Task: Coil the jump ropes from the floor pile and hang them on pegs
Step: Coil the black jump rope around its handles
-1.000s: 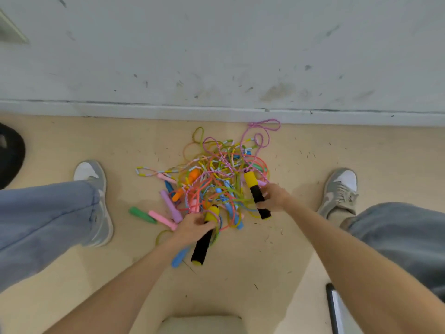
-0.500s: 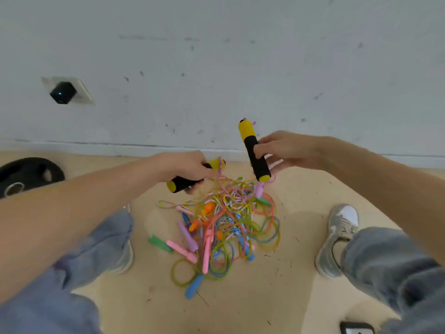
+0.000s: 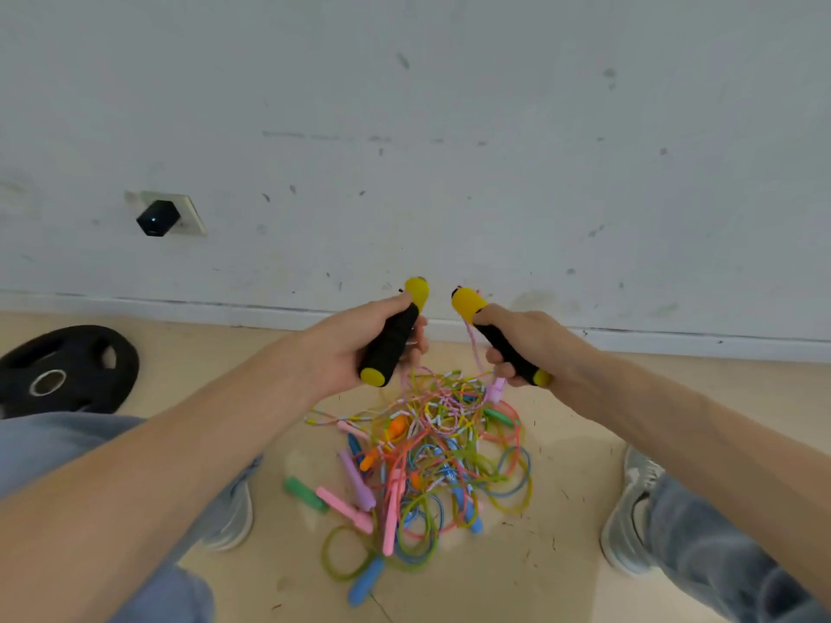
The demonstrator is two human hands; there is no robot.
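L hand (image 3: 346, 348) sat just left of frame ctr, fingers curled tight round the L handle (image 3: 390, 341), black foam w/ yellow ends, its top end leaning right. R hand (image 3: 530, 348), just right of ctr, was clamped the same way on the R handle (image 3: 497, 337), top end leaning left. The two yellow tops were near each other but apart, in front of the baseboard. A pink cord (image 3: 471, 348) dropped from the R handle's top and ran down between the hands into the pile (image 3: 431, 465) on the floor (image 3: 562, 442), lower ctr. Couldn't tell how the cord joined the L handle. The pile was a tangle of pink, green, yellow, blue & orange ropes, w/ loose handles sticking out at its left and bottom edges. A grey shoe (image 3: 629, 514) stood right of the pile, another (image 3: 229, 514) left of it. A black weight plate (image 3: 67, 370) lay flat at the left edge, well apart from the pile. Upper left, a black plug (image 3: 158, 217) sat in a wall socket.
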